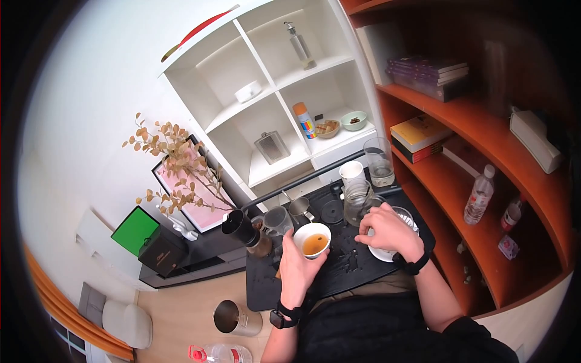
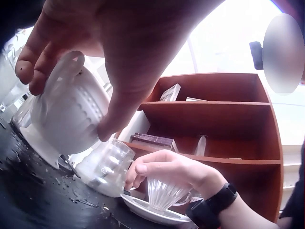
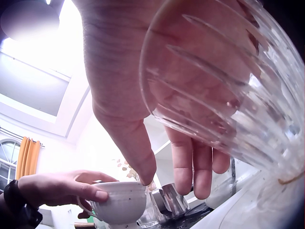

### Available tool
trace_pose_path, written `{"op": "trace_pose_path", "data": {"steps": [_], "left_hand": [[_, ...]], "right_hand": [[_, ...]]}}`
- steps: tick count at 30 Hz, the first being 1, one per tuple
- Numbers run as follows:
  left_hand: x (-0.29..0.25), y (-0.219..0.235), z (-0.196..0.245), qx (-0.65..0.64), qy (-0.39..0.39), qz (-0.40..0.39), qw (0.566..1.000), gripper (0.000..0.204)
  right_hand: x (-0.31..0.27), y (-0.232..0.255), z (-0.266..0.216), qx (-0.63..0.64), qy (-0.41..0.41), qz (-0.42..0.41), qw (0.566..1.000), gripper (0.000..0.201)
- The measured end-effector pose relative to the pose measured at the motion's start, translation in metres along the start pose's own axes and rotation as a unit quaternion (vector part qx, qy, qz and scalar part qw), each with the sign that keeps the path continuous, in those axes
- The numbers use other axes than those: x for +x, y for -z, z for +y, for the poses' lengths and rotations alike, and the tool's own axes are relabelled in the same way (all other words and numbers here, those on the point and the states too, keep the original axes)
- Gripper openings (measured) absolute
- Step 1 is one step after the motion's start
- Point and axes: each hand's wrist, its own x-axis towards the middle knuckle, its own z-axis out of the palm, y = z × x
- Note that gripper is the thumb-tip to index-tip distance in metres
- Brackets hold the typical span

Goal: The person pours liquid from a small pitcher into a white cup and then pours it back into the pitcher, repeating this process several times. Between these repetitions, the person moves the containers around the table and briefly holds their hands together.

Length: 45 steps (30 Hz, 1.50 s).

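The left hand [image 1: 301,266] grips a white cup [image 1: 313,240] with its fingers [image 2: 28,71] curled round the body and handle, holding it above the black bench [image 1: 345,266]. The cup contains brown liquid. The right hand [image 1: 388,233] rests on a ribbed glass dripper [image 2: 162,194], fingers curled over its rim and gripping it. The dripper stands on a white saucer [image 2: 147,210] at the right side of the bench. A glass jar [image 1: 356,202] stands just behind the right hand.
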Motion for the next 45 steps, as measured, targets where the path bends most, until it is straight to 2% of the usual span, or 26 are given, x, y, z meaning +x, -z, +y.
{"op": "trace_pose_path", "data": {"steps": [4, 10, 18, 27, 32, 45], "left_hand": [[-0.003, 0.021, 0.007, -0.004, 0.026, 0.017, 1.000, 0.105], [-0.004, 0.057, 0.001, -0.014, 0.032, 0.090, 0.995, 0.099], [-0.004, 0.088, -0.041, -0.031, 0.016, 0.181, 0.983, 0.099], [-0.013, 0.088, -0.069, -0.051, 0.052, 0.165, 0.984, 0.099], [-0.014, 0.081, -0.076, -0.039, 0.047, 0.142, 0.988, 0.098], [-0.016, 0.077, -0.086, 0.052, 0.039, 0.102, 0.993, 0.097]], "right_hand": [[0.000, 0.002, -0.001, 0.001, -0.004, -0.004, 1.000, 0.024], [0.000, 0.000, 0.000, 0.002, -0.004, 0.000, 1.000, 0.025], [0.000, -0.001, 0.000, 0.000, -0.005, 0.000, 1.000, 0.026], [0.001, -0.002, 0.000, 0.013, 0.004, 0.018, 1.000, 0.029], [0.001, -0.002, -0.001, 0.011, 0.007, 0.018, 1.000, 0.029], [0.001, 0.002, -0.002, -0.003, -0.010, -0.011, 1.000, 0.026]]}}
